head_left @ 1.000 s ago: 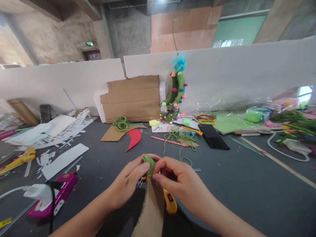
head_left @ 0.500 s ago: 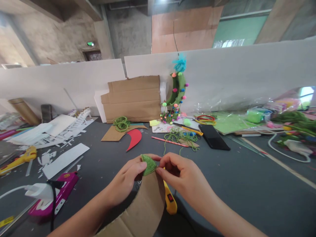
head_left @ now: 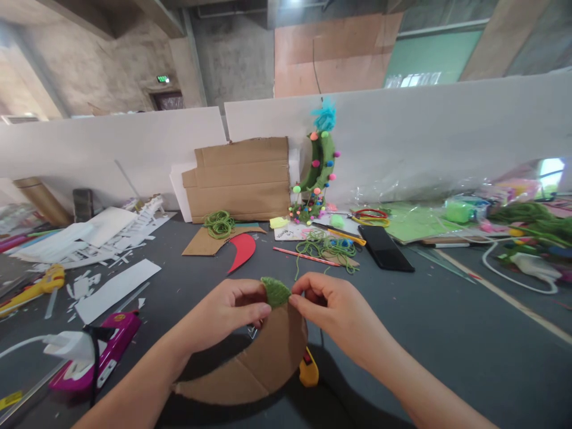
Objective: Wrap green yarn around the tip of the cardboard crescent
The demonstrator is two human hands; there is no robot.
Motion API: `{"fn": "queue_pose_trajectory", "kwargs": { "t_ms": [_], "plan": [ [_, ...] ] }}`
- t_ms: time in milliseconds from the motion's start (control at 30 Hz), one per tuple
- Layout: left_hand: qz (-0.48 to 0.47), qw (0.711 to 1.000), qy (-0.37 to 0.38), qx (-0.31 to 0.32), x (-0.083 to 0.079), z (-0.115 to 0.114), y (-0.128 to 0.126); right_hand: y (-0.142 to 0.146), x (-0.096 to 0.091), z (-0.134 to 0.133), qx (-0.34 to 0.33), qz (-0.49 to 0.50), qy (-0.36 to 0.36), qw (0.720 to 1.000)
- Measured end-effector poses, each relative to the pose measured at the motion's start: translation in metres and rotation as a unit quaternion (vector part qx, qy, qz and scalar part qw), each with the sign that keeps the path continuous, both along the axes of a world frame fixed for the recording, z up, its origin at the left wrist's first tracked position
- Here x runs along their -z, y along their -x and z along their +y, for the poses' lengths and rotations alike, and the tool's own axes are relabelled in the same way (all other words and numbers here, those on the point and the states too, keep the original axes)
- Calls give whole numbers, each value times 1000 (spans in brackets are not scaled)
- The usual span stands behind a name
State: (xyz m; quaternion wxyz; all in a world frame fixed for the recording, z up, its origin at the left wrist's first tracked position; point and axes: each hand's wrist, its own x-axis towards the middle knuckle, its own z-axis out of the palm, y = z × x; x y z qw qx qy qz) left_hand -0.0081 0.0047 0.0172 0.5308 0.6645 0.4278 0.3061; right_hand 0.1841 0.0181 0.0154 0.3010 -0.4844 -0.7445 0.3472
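Clearly, both hands meet over the dark table at one thing, a cardboard crescent that is held up just above the surface, near the lower middle of the view. Its upper point is wrapped in yarn, a green tip. The left hand is closed on the crescent just beside this tip: the thumb lies on the front, and the other fingers go behind the cardboard, so I cannot see them fully. The right hand has thumb and forefinger pressed together on the right edge of the green tip. Whether a thin thread is also between these fingers is too small to tell.

Both forearms are cut off by the bottom edge. A yellow glue gun lies under the crescent, and only its back end with a red switch shows. At the left, a pink tool is partly covered by a white plug and a black cable.

Further back lies loose green yarn, near a black phone. At the far right, a clear plastic wrapping holds or covers some coloured things, but the glare makes them hard to name.
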Motion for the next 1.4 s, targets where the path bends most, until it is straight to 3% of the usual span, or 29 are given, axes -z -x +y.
{"fn": "queue_pose_trajectory", "kwargs": {
  "t_ms": [100, 233, 467, 767, 1000, 1100, 1167, 1333, 1400],
  "plan": [
    [39, 999, -9, 2, -5, -4, 1, 2, 3, -1, 2, -6, -10, 1000],
    [62, 996, -41, -48, -2, -9, -3, 5, 4, -3, 2, -9, -21, 1000],
    [53, 995, -35, -78, 1, -9, -7, 3, -1, 0, -9, -2, 2, 1000],
    [41, 992, -41, -111, 0, -3, 0, -1, 4, 5, -21, -11, -36, 999],
    [76, 975, -75, -194, 1, 11, 14, -17, 11, 33, 36, -69, -168, 983],
    [72, 969, -83, -220, 2, 17, 22, -20, 14, 42, 72, -188, -220, 955],
    [83, 962, -94, -243, 2, 20, 28, -17, 15, 37, 68, -263, -196, 942],
    [167, 921, -156, -317, 7, 29, 39, -1, 26, 8, -46, -368, -41, 928],
    [178, 911, -165, -333, 11, 34, 43, 2, 31, 1, -66, -387, -20, 920]
  ]
}}
